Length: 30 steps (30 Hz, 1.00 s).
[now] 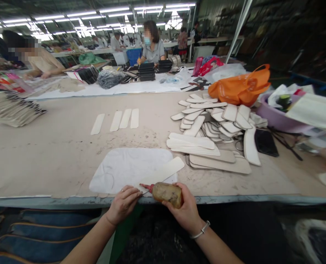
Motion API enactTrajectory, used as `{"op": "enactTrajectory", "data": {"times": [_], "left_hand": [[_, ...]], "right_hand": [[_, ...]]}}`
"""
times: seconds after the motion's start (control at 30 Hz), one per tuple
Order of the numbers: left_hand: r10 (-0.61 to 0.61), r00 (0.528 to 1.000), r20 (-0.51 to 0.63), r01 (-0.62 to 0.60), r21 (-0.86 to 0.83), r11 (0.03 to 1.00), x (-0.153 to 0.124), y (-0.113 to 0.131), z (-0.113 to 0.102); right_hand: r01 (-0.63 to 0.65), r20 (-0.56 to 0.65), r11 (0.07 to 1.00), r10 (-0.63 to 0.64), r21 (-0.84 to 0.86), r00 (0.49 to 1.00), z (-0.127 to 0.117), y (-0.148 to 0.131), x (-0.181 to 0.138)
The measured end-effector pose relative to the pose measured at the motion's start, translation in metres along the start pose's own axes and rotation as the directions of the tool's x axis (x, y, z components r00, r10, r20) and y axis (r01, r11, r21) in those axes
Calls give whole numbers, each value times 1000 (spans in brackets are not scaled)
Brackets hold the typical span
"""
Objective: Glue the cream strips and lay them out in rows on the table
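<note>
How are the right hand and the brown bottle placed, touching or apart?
Touching. The head view shows it plainly: the right hand wraps around the end of the brown bottle opposite its red nozzle.

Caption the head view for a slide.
Right hand holds a bottle, red nozzle at a pale strip lying across white cloth; left hand close by.

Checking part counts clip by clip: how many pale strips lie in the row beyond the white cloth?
4, beyond the white cloth: the leftmost strip, set apart; then the second strip, third strip and rightmost strip, close together. Any stacked underneath would be hidden.
</note>
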<state>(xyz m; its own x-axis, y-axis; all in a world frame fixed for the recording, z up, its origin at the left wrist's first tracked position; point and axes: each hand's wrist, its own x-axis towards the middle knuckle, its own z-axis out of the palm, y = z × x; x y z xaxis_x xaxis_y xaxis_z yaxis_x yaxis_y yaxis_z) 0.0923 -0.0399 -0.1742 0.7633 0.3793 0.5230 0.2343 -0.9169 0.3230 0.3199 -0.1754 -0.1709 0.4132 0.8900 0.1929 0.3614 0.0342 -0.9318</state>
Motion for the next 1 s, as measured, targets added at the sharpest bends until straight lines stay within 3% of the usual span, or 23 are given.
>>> {"op": "enactTrajectory", "data": {"times": [0.27,0.5,0.77,1.0], "left_hand": [[1,1000,-2,-1,-36,999,-1,-1,2],[26,999,33,-26,7,1000,-10,-10,4],[161,985,56,-167,115,979,-13,-25,4],[32,999,29,-34,64,997,-9,-13,3]], "right_hand": [[34,23,996,-32,-78,999,-3,-8,4],[-37,-169,989,12,-146,986,-36,-1,13],[-112,-361,951,0,-289,933,-69,22,24],[-97,-385,936,-44,-339,922,-72,23,22]]}}
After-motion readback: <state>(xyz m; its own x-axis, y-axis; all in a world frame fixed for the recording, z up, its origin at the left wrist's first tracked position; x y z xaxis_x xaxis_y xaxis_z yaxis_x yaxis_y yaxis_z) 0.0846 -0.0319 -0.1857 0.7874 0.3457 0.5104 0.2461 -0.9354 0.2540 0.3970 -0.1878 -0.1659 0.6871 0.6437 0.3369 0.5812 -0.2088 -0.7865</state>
